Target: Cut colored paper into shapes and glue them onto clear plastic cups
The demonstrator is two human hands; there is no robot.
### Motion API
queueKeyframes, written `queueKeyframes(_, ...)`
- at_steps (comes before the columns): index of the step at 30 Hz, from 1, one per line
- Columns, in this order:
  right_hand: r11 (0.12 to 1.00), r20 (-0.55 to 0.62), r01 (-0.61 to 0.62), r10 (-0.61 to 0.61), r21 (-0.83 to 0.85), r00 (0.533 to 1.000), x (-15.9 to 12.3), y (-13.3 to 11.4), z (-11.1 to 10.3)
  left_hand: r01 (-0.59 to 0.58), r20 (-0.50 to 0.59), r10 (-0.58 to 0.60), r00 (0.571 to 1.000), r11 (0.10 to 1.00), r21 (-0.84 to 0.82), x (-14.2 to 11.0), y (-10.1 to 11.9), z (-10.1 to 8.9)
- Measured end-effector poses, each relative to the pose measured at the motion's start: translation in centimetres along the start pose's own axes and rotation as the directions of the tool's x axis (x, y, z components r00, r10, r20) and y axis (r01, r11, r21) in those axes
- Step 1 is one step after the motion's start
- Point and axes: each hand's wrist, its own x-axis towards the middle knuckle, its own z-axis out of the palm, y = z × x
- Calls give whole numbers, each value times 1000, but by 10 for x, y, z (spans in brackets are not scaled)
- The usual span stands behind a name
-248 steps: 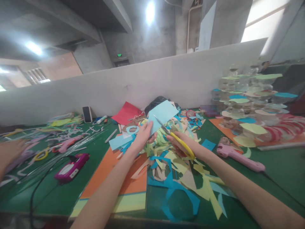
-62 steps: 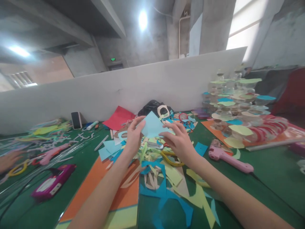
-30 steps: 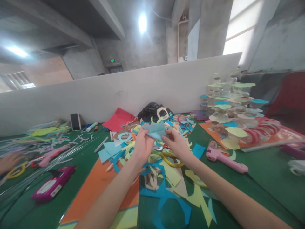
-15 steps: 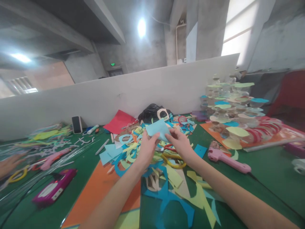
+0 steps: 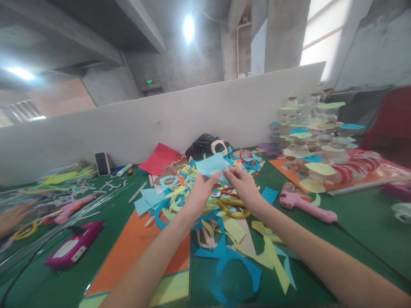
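A light blue sheet of paper (image 5: 212, 164) is held up over the middle of the table. My left hand (image 5: 203, 188) pinches its lower left part with the thumb on the near side. At the lower right edge, my right hand (image 5: 241, 185) grips the same sheet between thumb and fingers. Just under the hands lie scissors with yellow and red handles (image 5: 233, 210), their blades partly hidden. Around them spreads a heap of cut paper scraps, among them a blue offcut with a rounded hole (image 5: 239, 267) and pale yellow strips (image 5: 272, 261).
At right stand a pink glue gun (image 5: 306, 207) and stacked clear cups with paper discs (image 5: 302, 141). Orange sheets (image 5: 128, 256) lie at left, beside a purple power box (image 5: 75, 248). A co-worker's hand (image 5: 14, 218) is at the far left. Behind stands a white partition (image 5: 138, 119).
Both hands still hold the light blue paper, which tilts slightly flatter. My right fingers have drawn a little closer to my left thumb. The view has shifted slightly.
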Motion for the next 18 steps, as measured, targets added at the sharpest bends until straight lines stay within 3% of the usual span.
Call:
queueKeyframes(6,1000,3,10,-10,-13,1000,1,3,0,55,-37,-52,998,996,68,2,-6,-2)
queueKeyframes(18,991,-2,40,-40,-126,999,-5,1,1,41,-97,-17,995,967,252,8,-13,-12)
